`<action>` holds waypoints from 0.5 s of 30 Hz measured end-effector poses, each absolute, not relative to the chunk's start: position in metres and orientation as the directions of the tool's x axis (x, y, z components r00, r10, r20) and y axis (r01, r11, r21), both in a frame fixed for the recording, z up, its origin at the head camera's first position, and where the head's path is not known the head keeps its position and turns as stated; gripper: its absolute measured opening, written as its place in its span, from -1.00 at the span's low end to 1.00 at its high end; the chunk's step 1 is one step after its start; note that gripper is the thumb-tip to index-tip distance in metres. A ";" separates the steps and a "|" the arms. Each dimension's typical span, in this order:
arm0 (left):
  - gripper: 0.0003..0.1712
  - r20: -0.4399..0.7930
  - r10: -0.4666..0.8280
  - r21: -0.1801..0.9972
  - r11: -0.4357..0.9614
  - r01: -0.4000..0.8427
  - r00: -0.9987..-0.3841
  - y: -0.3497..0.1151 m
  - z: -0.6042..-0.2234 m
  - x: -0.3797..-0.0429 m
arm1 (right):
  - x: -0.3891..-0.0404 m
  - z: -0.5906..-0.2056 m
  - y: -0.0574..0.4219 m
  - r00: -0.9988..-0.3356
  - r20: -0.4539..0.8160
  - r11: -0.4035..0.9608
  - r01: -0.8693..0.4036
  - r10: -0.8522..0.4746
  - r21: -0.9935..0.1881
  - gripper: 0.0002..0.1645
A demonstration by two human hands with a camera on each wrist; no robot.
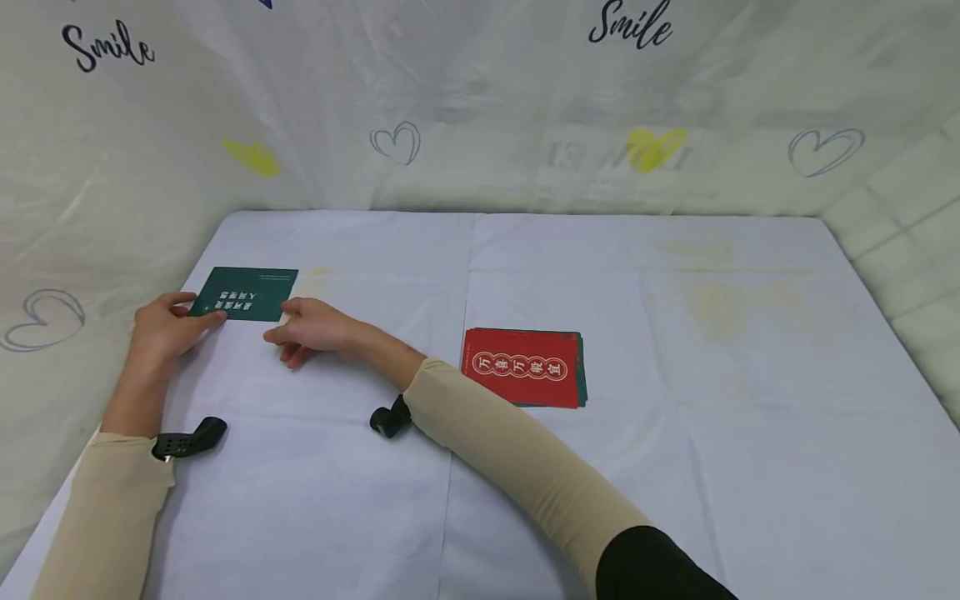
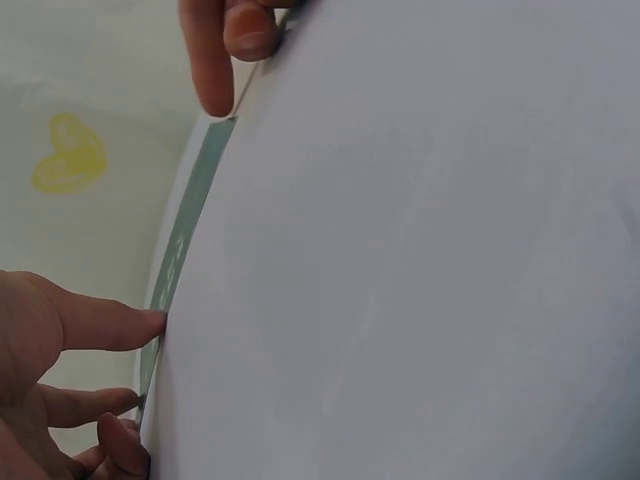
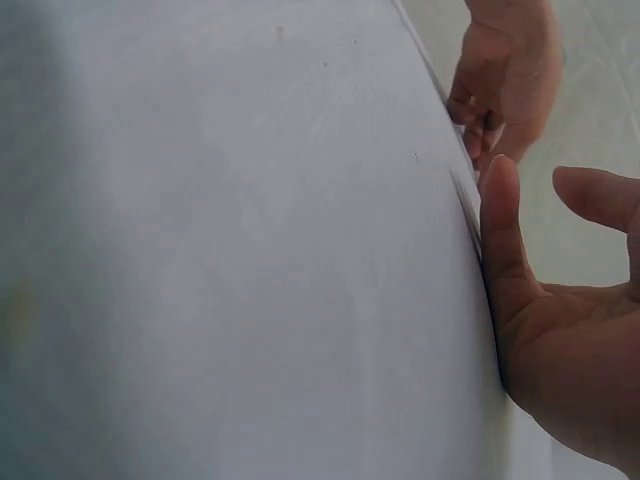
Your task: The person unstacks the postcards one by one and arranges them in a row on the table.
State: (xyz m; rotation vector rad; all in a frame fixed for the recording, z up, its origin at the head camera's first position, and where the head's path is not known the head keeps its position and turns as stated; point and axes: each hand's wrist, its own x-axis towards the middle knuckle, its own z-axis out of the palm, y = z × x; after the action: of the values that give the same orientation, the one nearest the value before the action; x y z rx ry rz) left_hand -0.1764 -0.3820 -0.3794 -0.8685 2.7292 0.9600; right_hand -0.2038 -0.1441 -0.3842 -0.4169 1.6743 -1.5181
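The left hand (image 1: 168, 327) pinches a dark-green rectangular card (image 1: 243, 292) on the white surface (image 1: 330, 508); the right hand (image 1: 313, 327), fingers loosely parted, meets its right edge. Probably light, bendable: best held by opposite edges.

White-covered table (image 1: 750, 492), lengthwise crease (image 1: 470, 250) near mid-frame, faint yellowish stains (image 1: 716, 308) upper right. Green card (image 1: 258, 287) with white print lies left of frame. Centre: red card (image 1: 525, 392), white print, overlapping green layer (image 1: 582, 371) showing along its right edge.
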 end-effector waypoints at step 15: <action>-0.09 -0.296 -0.486 0.548 0.619 -0.563 -0.822 -0.384 -0.379 -0.174 | -0.203 -0.373 -0.154 -0.741 -0.138 0.638 -0.450 -0.657 -0.625 -0.52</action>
State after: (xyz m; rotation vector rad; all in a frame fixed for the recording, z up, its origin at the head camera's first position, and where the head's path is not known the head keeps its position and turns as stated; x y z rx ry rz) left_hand -0.1738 -0.3840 -0.3792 -0.8847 2.7183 0.9831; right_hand -0.2027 -0.1538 -0.3730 -0.8820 2.5069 -0.8174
